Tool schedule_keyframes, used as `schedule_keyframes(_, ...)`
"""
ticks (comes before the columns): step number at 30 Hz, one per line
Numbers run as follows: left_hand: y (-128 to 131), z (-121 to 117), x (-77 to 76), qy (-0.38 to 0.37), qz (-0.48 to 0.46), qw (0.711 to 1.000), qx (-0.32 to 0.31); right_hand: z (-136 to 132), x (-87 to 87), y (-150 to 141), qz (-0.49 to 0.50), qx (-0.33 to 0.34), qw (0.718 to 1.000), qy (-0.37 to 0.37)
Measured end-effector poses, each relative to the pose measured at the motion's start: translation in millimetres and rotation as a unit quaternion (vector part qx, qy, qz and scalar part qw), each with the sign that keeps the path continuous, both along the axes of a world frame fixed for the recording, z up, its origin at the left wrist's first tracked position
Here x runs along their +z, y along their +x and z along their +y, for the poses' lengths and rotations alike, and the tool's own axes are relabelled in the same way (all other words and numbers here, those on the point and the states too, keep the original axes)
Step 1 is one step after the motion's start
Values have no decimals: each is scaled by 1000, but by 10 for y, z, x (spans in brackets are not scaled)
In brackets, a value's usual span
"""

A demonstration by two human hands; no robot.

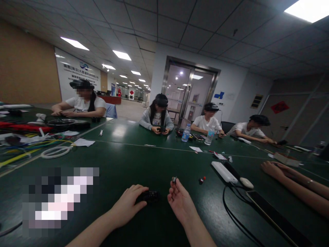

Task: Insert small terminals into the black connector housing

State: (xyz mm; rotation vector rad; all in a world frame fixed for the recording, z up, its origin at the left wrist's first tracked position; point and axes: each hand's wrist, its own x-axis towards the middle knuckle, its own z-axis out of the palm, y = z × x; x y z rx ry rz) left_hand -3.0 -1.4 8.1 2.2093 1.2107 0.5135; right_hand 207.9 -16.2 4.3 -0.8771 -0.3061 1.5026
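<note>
My left hand (130, 206) lies on the dark green table, fingers closed round one end of a small black object (152, 196) whose exact kind I cannot make out. To its right, my right hand (181, 202) is turned palm up, just over the tabletop. Between thumb and fingertips it pinches a tiny silvery and dark piece (174, 179), too small to identify. A small black and red part (202, 180) sits on the table beyond my right hand.
At right lie a white block (224, 172) with black cables (226, 206), a white rounded case (246, 182) and a long dark device (275, 214). A neighbour's arms (290, 178) rest there. Two bottles (185, 133) stand farther back. Coiled cable (56, 152) lies left. Several people sit opposite.
</note>
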Motion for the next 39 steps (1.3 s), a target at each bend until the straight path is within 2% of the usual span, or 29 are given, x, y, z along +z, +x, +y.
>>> schedule_keyframes(11,-3,-20,50,-12,-4,1000,3,-9,-6,2,7,1,1000,24)
schedule_keyframes(22,-2,48,-121,34,-1,999,3,-5,-8,-13,21,-8,999,42)
schedule_keyframes(39,-11,23,-66,18,-3,1000,0,-29,24,-28,35,-10,997,63)
